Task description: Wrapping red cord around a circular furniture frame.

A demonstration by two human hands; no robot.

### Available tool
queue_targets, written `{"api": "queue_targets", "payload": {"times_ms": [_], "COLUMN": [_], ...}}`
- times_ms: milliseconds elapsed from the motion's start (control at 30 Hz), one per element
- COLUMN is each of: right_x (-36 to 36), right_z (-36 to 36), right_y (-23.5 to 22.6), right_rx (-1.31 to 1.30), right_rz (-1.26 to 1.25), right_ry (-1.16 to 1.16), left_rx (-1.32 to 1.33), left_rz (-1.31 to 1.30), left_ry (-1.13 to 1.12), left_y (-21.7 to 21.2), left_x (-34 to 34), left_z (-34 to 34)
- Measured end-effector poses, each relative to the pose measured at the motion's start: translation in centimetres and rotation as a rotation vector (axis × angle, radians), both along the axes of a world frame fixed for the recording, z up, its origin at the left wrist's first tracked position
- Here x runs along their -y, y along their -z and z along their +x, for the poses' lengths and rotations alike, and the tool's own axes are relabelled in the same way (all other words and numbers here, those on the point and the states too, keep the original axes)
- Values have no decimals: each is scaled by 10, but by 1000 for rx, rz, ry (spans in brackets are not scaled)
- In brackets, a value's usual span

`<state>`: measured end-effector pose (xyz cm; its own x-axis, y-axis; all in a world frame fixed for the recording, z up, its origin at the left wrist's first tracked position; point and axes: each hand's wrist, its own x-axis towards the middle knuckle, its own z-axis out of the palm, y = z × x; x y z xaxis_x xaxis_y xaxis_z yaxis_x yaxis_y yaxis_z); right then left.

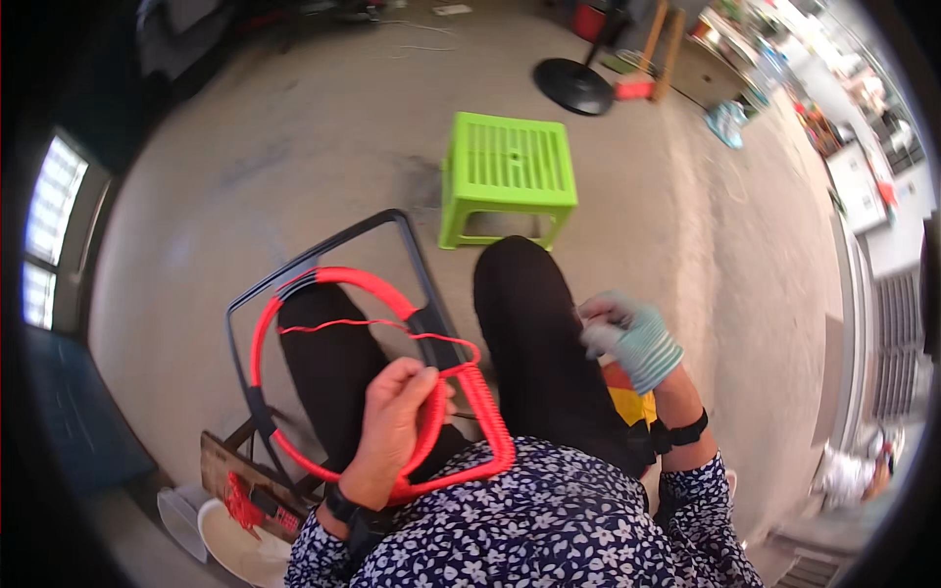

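Across my lap lies a black frame (423,263) with a round ring (258,343) inside its rectangular outline. Red cord is wound tightly over much of the ring and along the side bar (485,416) nearest me. My bare left hand (394,416) pinches the red-wrapped part by the side bar, thumb on top. A loose strand of red cord (338,323) runs in a wavy line across the ring. Apart from the frame, my right hand (632,341), in a striped pale green glove, is beside my right knee. Its fingers are drawn together and slightly blurred; what they hold, if anything, is unclear.
A green plastic stool (513,162) stands ahead of my knees. Beyond it is a black round stand base (574,86). At lower left, a wooden board (223,470) bearing red cord sits by a whitish bucket (218,534). Yellow-and-red material (630,402) shows beside my right thigh.
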<state>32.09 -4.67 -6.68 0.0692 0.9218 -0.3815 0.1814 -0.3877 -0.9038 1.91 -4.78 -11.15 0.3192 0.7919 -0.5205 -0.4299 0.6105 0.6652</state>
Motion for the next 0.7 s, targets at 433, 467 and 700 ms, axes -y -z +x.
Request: {"api": "queue_targets", "payload": {"times_ms": [433, 467, 700], "right_x": [-56, -58, -141], "right_z": [-122, -120, -55], "right_y": [19, 18, 15], "right_rx": [-577, -769, -996], "right_rz": [-284, -287, -55], "right_ry": [-188, 0, 351], "left_rx": [80, 80, 30], "left_rz": [54, 52, 104], "left_ry": [-152, -169, -328], "left_y": [-11, -11, -5], "left_x": [27, 28, 33], "left_z": [-25, -27, -23]}}
